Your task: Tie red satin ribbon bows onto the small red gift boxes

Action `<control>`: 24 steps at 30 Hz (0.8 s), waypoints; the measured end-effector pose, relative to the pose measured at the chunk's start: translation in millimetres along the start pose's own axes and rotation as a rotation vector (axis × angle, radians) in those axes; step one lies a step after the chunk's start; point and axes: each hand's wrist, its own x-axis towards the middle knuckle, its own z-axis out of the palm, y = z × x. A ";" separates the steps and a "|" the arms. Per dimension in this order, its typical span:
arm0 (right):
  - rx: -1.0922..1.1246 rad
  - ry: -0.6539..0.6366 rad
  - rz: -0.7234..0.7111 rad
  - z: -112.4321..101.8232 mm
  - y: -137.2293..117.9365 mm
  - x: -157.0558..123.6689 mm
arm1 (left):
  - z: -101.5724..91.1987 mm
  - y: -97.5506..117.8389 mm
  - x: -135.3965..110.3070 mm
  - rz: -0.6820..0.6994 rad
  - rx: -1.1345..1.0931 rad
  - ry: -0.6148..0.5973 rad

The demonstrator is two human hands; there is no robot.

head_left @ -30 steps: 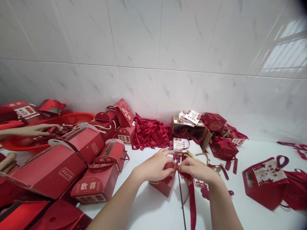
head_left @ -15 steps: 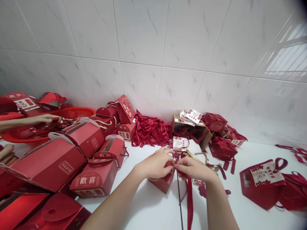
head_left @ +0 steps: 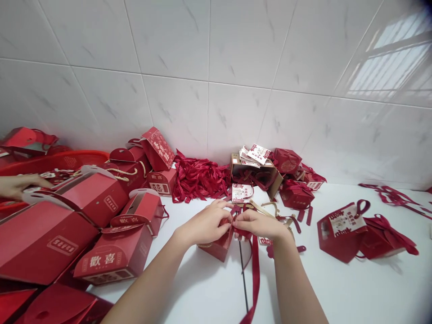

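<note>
On the white tabletop (head_left: 337, 288), the left hand (head_left: 205, 222) pinches the top of a small red box (head_left: 218, 246) and the right hand (head_left: 261, 223) pinches its soft red ribbon (head_left: 254, 274) (light thin card, I judge, easily crushed; best held at the folded top edge).

The small box (head_left: 218, 247) nearest you is matt red card. Its ribbon (head_left: 254, 274) is smooth satin cloth with a soft sheen, like the ribbon heap (head_left: 199, 177) by the far wall. On your left, the big boxes (head_left: 43, 243) are shinier red card with twisted rope handles (head_left: 123, 172). The far carton (head_left: 272, 176) is plain brown cardboard. The desk (head_left: 337, 288) is smooth, glossy white, and the wall tiles (head_left: 236, 45) are polished.
</note>
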 end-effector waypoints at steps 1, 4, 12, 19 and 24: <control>0.016 -0.014 -0.011 -0.7 1.9 1.1 | 0.1 -0.2 0.1 0.004 -0.002 0.002; 0.054 -0.036 -0.036 -2.1 6.3 3.8 | 0.3 -0.6 0.4 0.008 -0.007 0.011; 0.101 -0.063 -0.083 -3.2 4.7 -0.1 | 0.6 -0.8 1.3 0.007 -0.021 0.019; 0.091 -0.080 -0.112 -5.1 3.7 -2.0 | -0.5 0.0 1.0 0.002 -0.016 0.023; 0.073 -0.060 -0.090 -5.3 6.0 0.3 | -0.7 0.5 0.8 0.007 -0.016 0.021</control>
